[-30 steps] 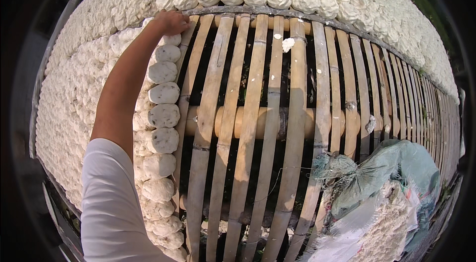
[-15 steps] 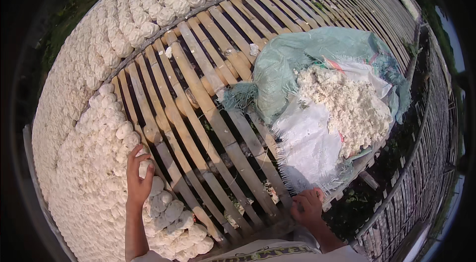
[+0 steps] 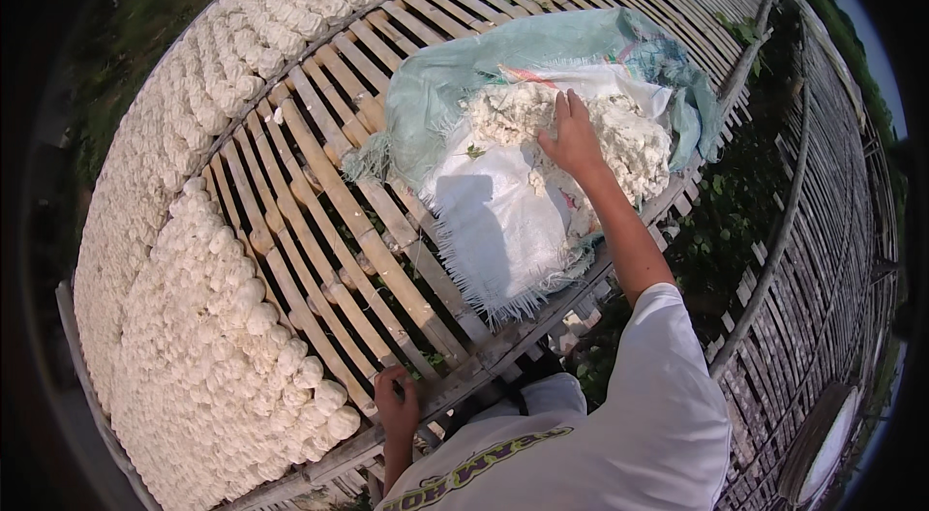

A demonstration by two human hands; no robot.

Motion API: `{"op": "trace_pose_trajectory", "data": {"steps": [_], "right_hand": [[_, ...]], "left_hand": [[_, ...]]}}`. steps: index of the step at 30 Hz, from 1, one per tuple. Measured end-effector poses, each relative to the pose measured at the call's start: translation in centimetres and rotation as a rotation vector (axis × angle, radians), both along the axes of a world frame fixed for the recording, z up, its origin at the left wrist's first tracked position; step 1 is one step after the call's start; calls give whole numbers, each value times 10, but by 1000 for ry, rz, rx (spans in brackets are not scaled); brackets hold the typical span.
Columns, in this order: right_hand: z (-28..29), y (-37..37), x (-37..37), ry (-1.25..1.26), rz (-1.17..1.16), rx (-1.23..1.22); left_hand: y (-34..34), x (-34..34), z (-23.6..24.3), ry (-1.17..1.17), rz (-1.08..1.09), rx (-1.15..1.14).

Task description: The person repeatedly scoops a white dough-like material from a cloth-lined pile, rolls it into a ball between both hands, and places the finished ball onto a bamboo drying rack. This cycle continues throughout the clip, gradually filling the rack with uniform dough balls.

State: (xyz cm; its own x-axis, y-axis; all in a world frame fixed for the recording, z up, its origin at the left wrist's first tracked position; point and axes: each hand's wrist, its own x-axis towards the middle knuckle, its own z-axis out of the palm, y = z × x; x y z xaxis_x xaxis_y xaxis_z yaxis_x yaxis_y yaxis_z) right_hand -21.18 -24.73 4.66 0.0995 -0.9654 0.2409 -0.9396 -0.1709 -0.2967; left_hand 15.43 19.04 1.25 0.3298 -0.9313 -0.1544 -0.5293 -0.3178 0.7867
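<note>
My right hand (image 3: 571, 134) reaches over a crumbly off-white mass (image 3: 629, 148), fingers stretched out at its surface. The mass lies on a white woven sack (image 3: 494, 221) with frayed edges, atop a pale green mesh sack (image 3: 435, 75). Both sacks rest on a raised bed of bamboo slats (image 3: 348, 230). At the lower middle, my left hand (image 3: 395, 400) is over the slats' front edge, fingers loosely bent and apart, with nothing visible in them. Near it, to the left, sit packed rows of white lumpy pieces (image 3: 203, 346).
More rows of white pieces (image 3: 252, 27) cover the far side of the bed. A second slatted platform (image 3: 813, 269) lies at the right beyond a gap with green plants (image 3: 716, 211). A round pale object (image 3: 818, 438) stands at the lower right.
The view has swung toward the sacks. My right hand has moved from the white sack's near edge up onto the crumbly mass. My left hand has left the row of pieces.
</note>
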Motion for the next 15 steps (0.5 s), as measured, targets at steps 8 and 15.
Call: {"op": "trace_pose_trajectory", "data": {"steps": [8,15], "right_hand": [[25,-110,-50,331,158,695],[10,-142,-21,115,344,455]], "left_hand": [[-2,-18,4,-250,131,-144],[-2,-17,-3,-196,237,-67]]}}
